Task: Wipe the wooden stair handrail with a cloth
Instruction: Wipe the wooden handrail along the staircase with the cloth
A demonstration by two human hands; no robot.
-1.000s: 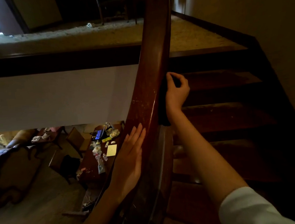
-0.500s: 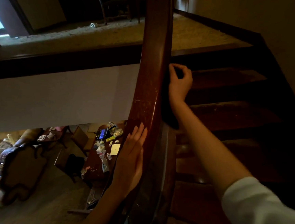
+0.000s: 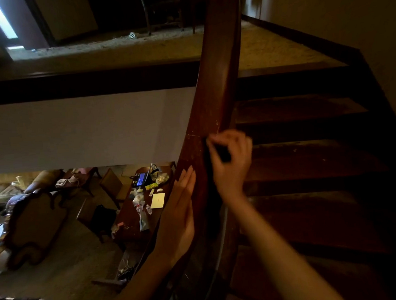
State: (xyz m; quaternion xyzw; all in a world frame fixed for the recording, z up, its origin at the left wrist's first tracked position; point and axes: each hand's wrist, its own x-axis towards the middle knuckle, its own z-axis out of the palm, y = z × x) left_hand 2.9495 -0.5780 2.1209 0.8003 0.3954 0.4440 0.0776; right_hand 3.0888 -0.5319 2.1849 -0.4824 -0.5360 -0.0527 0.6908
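A dark reddish wooden handrail (image 3: 219, 76) curves up through the middle of the view. My right hand (image 3: 231, 161) is curled round a dark cloth (image 3: 222, 153) and holds it against the rail's right side; the cloth hangs down as a dark strip along the rail and is hard to see in the gloom. My left hand (image 3: 179, 218) lies flat with straight fingers on the rail's left face, lower down.
Dark wooden stair steps (image 3: 313, 163) climb on the right to a carpeted landing (image 3: 267, 48). A beige wall (image 3: 347, 5) bounds the right side. Far below on the left lie a cluttered table (image 3: 144, 202) and a sofa (image 3: 31, 224).
My right hand with the cloth has slid down the rail towards me, from higher up to just above my left hand. The left hand has stayed in place.
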